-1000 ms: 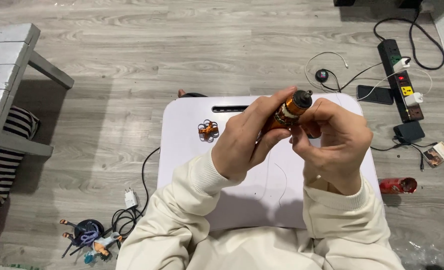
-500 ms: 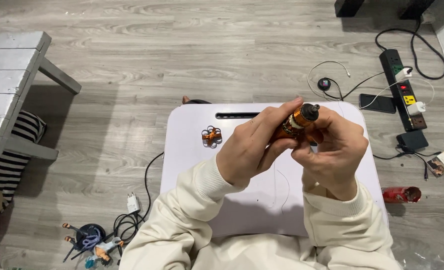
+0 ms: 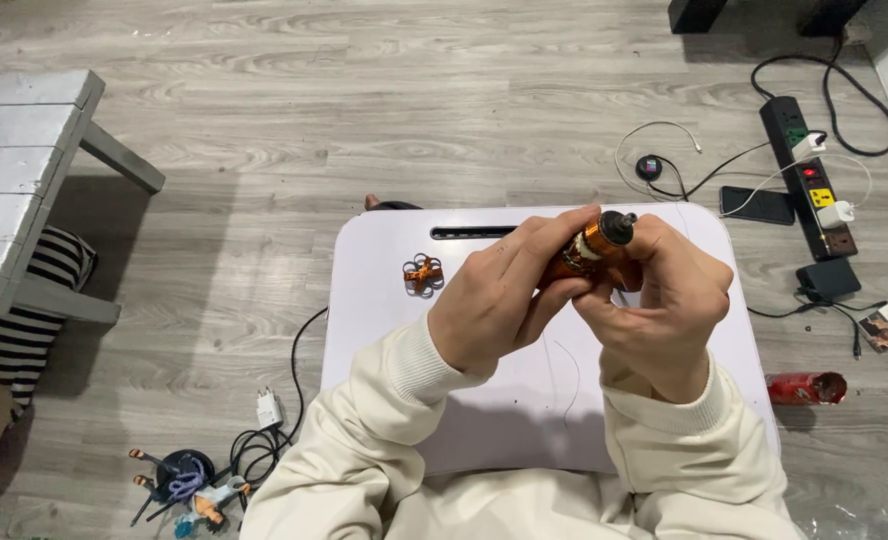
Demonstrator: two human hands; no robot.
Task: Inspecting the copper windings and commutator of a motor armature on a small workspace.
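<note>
Two hands meet above my white counter (image 3: 384,400): left hand (image 3: 494,305) and right hand (image 3: 664,310), fingers of both clenched around the small orange cylinder with a black cap (image 3: 592,245), cap toward one o'clock. Since a second ago it has barely tilted; grip unchanged. At nine o'clock lies a tiny orange part (image 3: 423,272).

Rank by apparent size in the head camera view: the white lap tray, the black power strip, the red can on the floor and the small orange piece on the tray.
1. white lap tray
2. black power strip
3. red can
4. small orange piece
</note>
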